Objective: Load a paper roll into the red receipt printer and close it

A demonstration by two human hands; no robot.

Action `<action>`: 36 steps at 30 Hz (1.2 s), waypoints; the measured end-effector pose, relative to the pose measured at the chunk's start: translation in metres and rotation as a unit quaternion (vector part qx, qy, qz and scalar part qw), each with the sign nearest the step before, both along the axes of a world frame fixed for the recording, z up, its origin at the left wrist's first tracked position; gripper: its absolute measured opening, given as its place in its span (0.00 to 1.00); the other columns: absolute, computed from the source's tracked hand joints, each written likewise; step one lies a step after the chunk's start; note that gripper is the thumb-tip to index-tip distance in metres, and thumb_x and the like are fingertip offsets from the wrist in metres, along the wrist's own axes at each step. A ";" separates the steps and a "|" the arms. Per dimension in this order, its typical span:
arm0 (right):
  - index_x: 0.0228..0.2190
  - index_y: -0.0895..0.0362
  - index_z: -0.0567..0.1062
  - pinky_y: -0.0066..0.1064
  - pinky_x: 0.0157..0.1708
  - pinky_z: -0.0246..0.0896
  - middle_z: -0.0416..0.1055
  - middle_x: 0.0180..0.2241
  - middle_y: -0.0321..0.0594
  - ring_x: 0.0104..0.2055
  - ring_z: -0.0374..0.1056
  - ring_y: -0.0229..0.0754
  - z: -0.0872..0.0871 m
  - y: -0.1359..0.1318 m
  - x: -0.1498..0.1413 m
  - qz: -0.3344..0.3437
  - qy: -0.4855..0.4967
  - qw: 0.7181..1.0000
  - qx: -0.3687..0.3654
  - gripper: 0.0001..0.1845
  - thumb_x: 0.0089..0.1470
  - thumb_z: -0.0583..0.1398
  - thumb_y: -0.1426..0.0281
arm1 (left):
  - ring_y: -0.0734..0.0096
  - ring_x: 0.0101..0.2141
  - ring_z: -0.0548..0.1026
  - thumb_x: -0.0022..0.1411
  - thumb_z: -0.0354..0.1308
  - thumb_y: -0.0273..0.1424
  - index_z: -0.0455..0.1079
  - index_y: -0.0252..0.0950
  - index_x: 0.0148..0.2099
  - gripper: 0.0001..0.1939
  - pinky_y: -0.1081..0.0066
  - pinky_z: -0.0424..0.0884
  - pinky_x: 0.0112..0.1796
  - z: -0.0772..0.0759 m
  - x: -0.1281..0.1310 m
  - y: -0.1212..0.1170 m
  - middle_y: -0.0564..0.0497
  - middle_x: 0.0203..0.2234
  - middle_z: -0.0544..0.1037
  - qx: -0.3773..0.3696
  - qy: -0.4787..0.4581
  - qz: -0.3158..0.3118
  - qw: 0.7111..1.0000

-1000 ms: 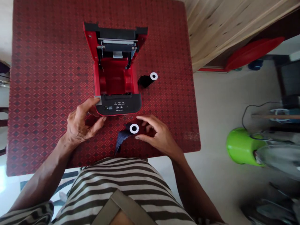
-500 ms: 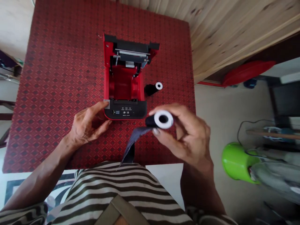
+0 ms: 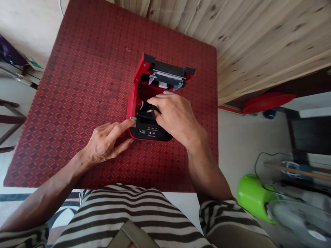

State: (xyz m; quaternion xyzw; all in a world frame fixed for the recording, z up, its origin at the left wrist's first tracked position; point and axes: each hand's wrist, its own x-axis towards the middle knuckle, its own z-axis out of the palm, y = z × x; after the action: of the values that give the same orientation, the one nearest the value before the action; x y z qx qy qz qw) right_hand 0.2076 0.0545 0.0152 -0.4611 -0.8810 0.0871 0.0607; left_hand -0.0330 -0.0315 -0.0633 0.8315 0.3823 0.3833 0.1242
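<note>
A small red and black printer (image 3: 160,135) sits on the table with its lid (image 3: 169,70) raised. My left hand (image 3: 107,139) holds its front left corner, index finger on a grey latch (image 3: 133,121) and thumb low against the front. My right hand (image 3: 178,115) reaches into the printer's compartment and is closed on a black paper roll (image 3: 142,104). One white core end shows near the left inner wall. The roll's loose black tail (image 3: 144,115) lies by the front edge of the compartment. My right hand hides most of the roll and the compartment's right side.
A red patterned cloth (image 3: 98,86) covers the table around the printer. Wooden planks (image 3: 248,44) rise along the far right side. On the floor to the right are a green bucket (image 3: 252,196) and a cable. Part of a dark chair (image 3: 11,120) stands at the left.
My right hand took hold of the roll from the table before the printer, lifted it and brought it into the compartment. My left hand stays on the printer's corner. The second roll is now out of sight.
</note>
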 end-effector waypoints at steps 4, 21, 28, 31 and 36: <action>0.29 0.53 0.80 0.41 0.38 0.66 0.77 0.29 0.41 0.37 0.74 0.51 -0.014 0.014 0.000 -0.006 -0.010 1.000 0.001 0.08 0.57 0.71 0.75 | 0.69 0.30 0.82 0.73 0.64 0.36 0.59 0.38 0.73 0.32 0.70 0.80 0.35 0.000 0.000 0.000 0.49 0.37 0.84 -0.002 0.002 -0.003 1.000; 0.52 0.55 0.82 0.46 0.55 0.73 0.84 0.48 0.43 0.50 0.77 0.49 0.018 -0.038 0.017 0.085 0.229 0.968 -0.054 0.20 0.70 0.64 0.54 | 0.72 0.33 0.83 0.72 0.65 0.35 0.64 0.46 0.71 0.29 0.67 0.83 0.40 0.028 -0.002 0.006 0.56 0.36 0.82 -0.089 -0.109 0.023 0.990; 0.45 0.53 0.80 0.43 0.51 0.74 0.80 0.43 0.40 0.47 0.75 0.47 0.010 -0.053 0.019 0.041 0.238 0.969 0.051 0.07 0.68 0.63 0.75 | 0.50 0.63 0.71 0.68 0.69 0.50 0.62 0.37 0.73 0.41 0.56 0.81 0.54 0.075 -0.004 0.077 0.41 0.62 0.73 0.090 0.035 0.079 0.992; 0.43 0.52 0.78 0.42 0.49 0.75 0.78 0.42 0.40 0.47 0.75 0.47 0.010 -0.058 0.015 0.020 0.227 0.972 0.064 0.08 0.68 0.62 0.77 | 0.50 0.70 0.62 0.72 0.60 0.56 0.51 0.32 0.78 0.47 0.50 0.68 0.69 0.088 0.007 0.109 0.37 0.70 0.64 0.121 0.121 0.042 0.984; 0.40 0.53 0.78 0.39 0.46 0.72 0.77 0.37 0.40 0.41 0.72 0.45 0.005 -0.064 0.007 0.015 0.179 0.979 0.095 0.12 0.71 0.57 0.78 | 0.55 0.59 0.73 0.77 0.52 0.56 0.58 0.28 0.74 0.41 0.52 0.71 0.63 0.093 0.024 0.117 0.38 0.59 0.76 0.049 0.162 0.015 0.985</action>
State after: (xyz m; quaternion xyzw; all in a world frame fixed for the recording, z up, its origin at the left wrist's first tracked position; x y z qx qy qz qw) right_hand 0.2146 -0.0092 0.0199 -0.4171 -0.8669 0.0848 0.2596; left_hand -0.0086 0.0853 0.0300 0.8821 0.3904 0.2632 0.0144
